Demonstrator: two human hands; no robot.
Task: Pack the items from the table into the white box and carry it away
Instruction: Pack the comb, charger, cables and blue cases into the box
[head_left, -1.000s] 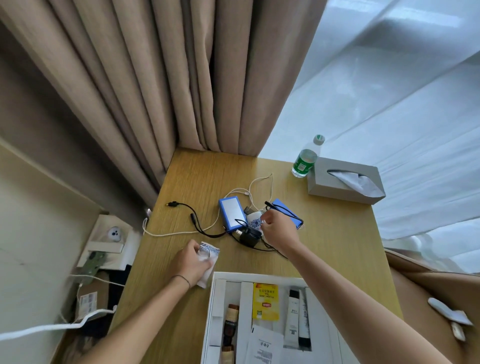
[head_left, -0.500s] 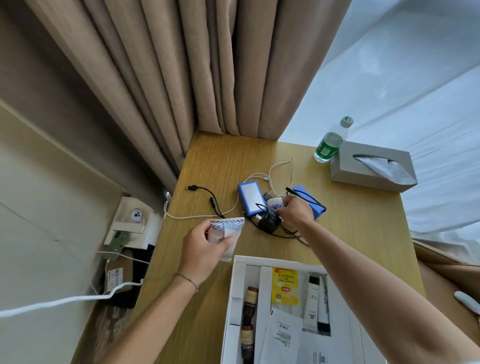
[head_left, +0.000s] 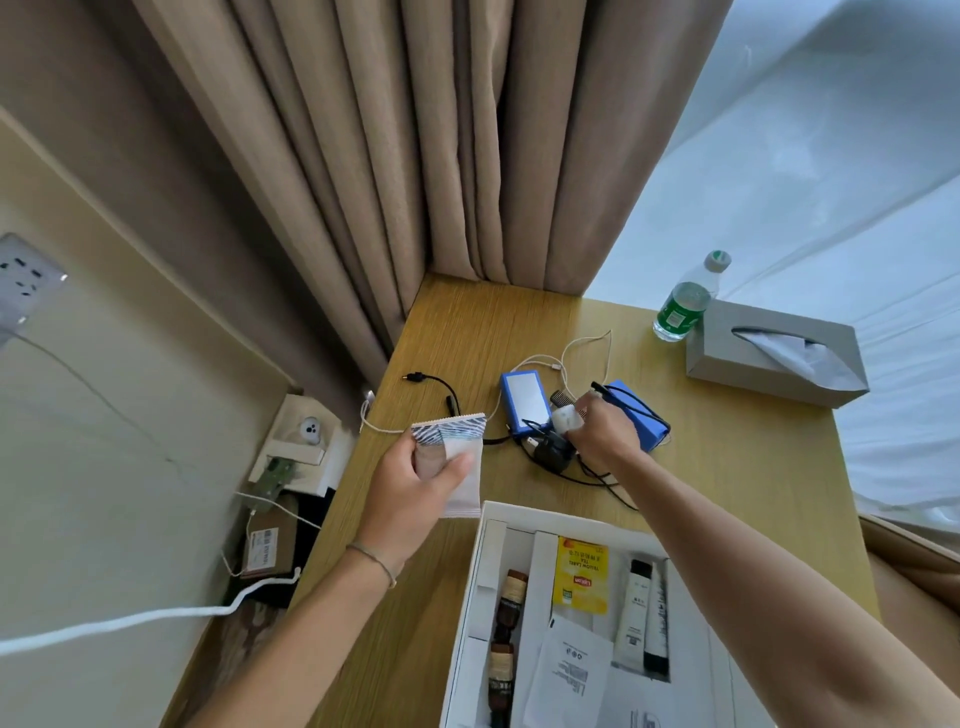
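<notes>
We are partway through packing. The white cardboard box (head_left: 470, 597) at the near edge of the wooden table (head_left: 727, 467) already holds a yellow tea sachet (head_left: 580, 574), two dark tubes (head_left: 644, 613), small brown bottles (head_left: 506, 623) and a printed leaflet (head_left: 571, 670). Our left hand (head_left: 415, 486) pinches a flat white sachet with a striped top (head_left: 460, 457) just beyond the box's far-left corner. Our right hand (head_left: 605, 431) curls round a small white object (head_left: 565, 418) over the tangle of black cables (head_left: 576, 473), between a blue-framed rectangular device (head_left: 524, 402) and a blue flat case (head_left: 641, 415).

Left to pack: both held items, the devices, the cables; whether the green-labelled bottle (head_left: 683, 304) and grey tissue box (head_left: 769, 358) belong, we cannot tell. Then carrying.

Against half a second ago, the sachet is higher off the table, and the right hand has lifted its object slightly.
</notes>
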